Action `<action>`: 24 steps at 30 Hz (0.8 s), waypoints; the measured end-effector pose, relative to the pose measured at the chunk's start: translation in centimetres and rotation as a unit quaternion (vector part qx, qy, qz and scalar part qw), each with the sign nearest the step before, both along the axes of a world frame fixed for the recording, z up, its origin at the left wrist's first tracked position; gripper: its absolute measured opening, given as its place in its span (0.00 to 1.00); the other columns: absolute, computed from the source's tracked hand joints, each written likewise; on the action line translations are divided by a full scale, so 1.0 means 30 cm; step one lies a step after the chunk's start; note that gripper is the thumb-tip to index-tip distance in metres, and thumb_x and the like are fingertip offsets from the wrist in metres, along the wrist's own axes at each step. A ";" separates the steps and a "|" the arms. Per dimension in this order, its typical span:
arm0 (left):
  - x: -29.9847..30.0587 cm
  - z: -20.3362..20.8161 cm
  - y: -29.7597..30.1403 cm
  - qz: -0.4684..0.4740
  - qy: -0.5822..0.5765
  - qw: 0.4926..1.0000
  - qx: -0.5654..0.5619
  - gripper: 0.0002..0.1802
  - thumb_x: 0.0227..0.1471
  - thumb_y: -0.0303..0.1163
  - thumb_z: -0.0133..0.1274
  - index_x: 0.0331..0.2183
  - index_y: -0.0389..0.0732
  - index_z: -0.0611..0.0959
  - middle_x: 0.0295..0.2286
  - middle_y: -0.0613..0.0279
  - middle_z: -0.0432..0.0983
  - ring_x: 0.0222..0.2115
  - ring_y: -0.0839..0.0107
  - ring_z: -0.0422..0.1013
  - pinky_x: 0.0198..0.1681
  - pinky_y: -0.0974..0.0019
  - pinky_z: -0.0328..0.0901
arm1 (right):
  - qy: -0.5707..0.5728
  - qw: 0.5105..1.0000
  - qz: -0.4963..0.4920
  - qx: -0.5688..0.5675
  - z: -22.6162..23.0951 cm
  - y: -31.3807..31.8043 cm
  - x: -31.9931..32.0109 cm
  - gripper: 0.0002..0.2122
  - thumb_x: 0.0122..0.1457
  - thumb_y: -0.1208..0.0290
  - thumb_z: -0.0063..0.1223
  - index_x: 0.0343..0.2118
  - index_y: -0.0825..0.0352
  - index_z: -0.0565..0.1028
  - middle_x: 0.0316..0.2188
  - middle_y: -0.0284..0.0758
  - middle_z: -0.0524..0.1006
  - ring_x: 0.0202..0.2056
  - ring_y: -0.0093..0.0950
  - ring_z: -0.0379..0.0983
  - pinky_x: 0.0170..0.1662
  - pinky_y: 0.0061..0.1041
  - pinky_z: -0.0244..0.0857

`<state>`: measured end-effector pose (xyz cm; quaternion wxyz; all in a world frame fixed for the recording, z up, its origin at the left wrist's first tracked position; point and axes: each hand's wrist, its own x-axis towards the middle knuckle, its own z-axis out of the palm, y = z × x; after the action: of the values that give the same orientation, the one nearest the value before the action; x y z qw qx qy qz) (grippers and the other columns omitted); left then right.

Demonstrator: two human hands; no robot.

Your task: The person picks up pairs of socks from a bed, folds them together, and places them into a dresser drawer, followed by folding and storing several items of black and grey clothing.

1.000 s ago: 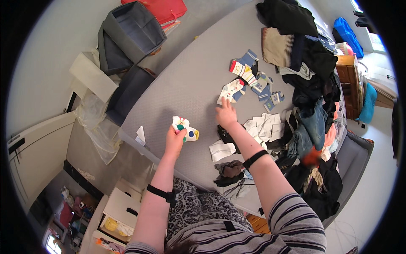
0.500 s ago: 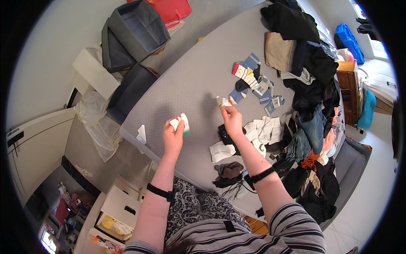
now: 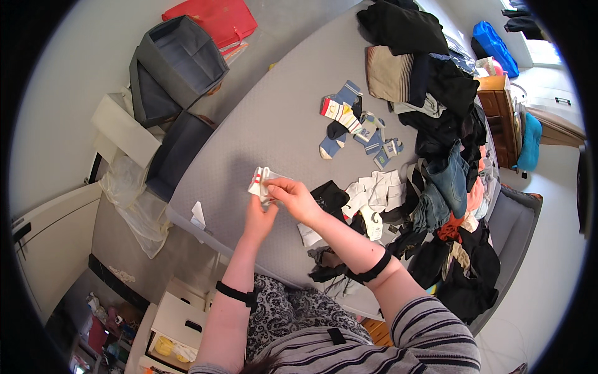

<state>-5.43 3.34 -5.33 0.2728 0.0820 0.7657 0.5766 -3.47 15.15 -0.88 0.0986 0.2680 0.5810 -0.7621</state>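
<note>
Above the grey mattress (image 3: 230,134), my two hands meet around white socks (image 3: 258,179) with red marks near the top. My left hand (image 3: 258,219) is closed on their lower part. From the right, my right hand (image 3: 295,198) pinches them at the side, its thumb and fingers over the cloth. Whether one sock or two are bunched there is partly hidden by the fingers. Farther off lie a striped white sock (image 3: 341,114) with a red cuff and several blue socks (image 3: 375,143). Nearer my right forearm is a group of white socks (image 3: 377,189) beside black cloth (image 3: 331,196).
A long heap of clothes, with black garments (image 3: 408,28) and jeans (image 3: 450,181), runs along the mattress's right side. Grey fabric boxes (image 3: 187,59) and a red bag (image 3: 215,19) stand on the floor at left. A white scrap (image 3: 198,215) lies near the left edge.
My right hand has moved left with its small white sock and now meets my left hand. The sock in my left hand has turned, and its green end no longer shows.
</note>
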 end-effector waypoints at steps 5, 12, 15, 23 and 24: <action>-0.017 -0.003 -0.015 0.113 -0.201 0.971 0.068 0.14 0.44 0.24 0.36 0.36 0.33 0.68 0.28 0.63 0.68 0.31 0.78 0.63 0.34 0.72 0.58 | 0.006 0.989 0.027 0.145 -0.107 0.134 -0.092 0.14 0.46 0.68 0.44 0.35 0.70 0.67 0.34 0.40 0.67 0.37 0.28 0.63 0.40 0.22 0.56; -0.012 0.017 -0.052 0.104 -0.221 0.962 0.118 0.15 0.43 0.25 0.38 0.37 0.34 0.67 0.32 0.63 0.67 0.34 0.76 0.63 0.38 0.72 0.56 | -0.201 0.781 0.124 0.578 -0.308 0.443 -0.190 0.21 0.41 0.67 0.46 0.42 0.58 0.62 0.49 0.47 0.46 0.49 0.44 0.46 0.46 0.35 0.51; -0.002 0.021 -0.081 0.145 -0.292 0.931 0.166 0.16 0.43 0.28 0.40 0.38 0.36 0.67 0.33 0.64 0.66 0.34 0.75 0.62 0.38 0.70 0.56 | -0.256 0.720 0.198 0.614 -0.314 0.474 -0.204 0.24 0.40 0.67 0.46 0.45 0.54 0.58 0.51 0.42 0.44 0.51 0.41 0.41 0.47 0.38 0.49; 0.013 0.022 -0.103 0.166 -0.327 0.916 0.164 0.16 0.46 0.33 0.40 0.38 0.36 0.67 0.34 0.64 0.65 0.35 0.75 0.62 0.39 0.71 0.56 | -0.096 0.772 0.051 0.626 -0.311 0.497 -0.138 0.22 0.44 0.69 0.43 0.44 0.68 0.57 0.47 0.41 0.54 0.47 0.38 0.50 0.45 0.31 0.52; 0.014 0.019 -0.098 0.171 -0.326 0.915 0.163 0.16 0.46 0.34 0.40 0.38 0.36 0.66 0.35 0.63 0.65 0.36 0.75 0.62 0.39 0.71 0.56 | -0.051 0.775 0.010 0.629 -0.302 0.493 -0.118 0.20 0.44 0.70 0.43 0.43 0.69 0.59 0.44 0.42 0.58 0.45 0.39 0.54 0.44 0.29 0.53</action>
<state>-5.01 0.40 -4.76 0.3873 -0.1995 0.5322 0.7259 -7.03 29.95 -9.94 -0.0553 0.3029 0.9278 -0.2109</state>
